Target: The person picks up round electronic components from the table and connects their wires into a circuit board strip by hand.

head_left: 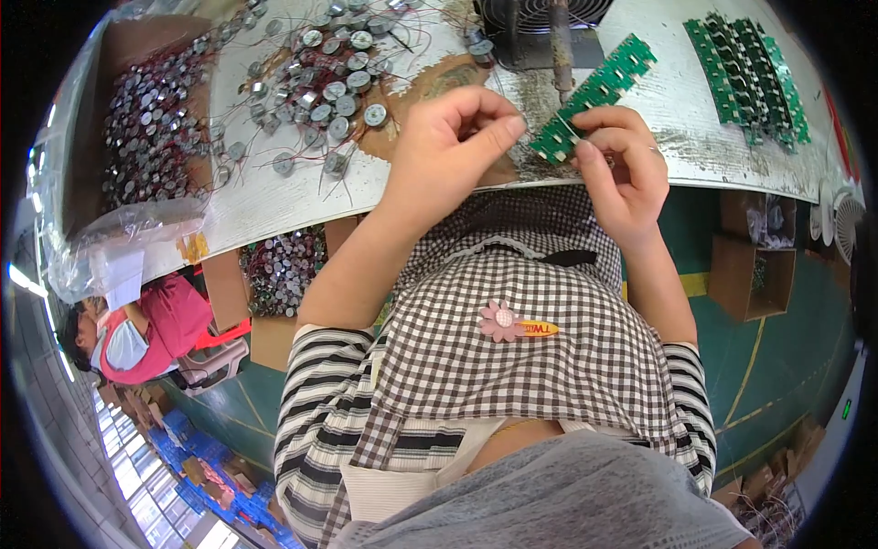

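Note:
A long green circuit board (611,80) with small pale parts lies slantwise at the table's front edge, below an upright soldering iron (561,50). My right hand (626,169) is at the board's near end, its thumb and fingers closed around a thin pale wire-like piece (568,126) that crosses the board. Just left of the board, my left hand (448,146) is pinched, thumb against forefinger; anything between those fingertips is too small to make out. Many small round metal motors (338,91) with thin red and dark leads are heaped beyond my left hand.
A fan (540,14) stands behind the iron. More green boards (745,78) are stacked at the right. An open box (82,137) of motors sits at the left, with another box (224,288) below the table. A person in pink (169,325) is at the far left.

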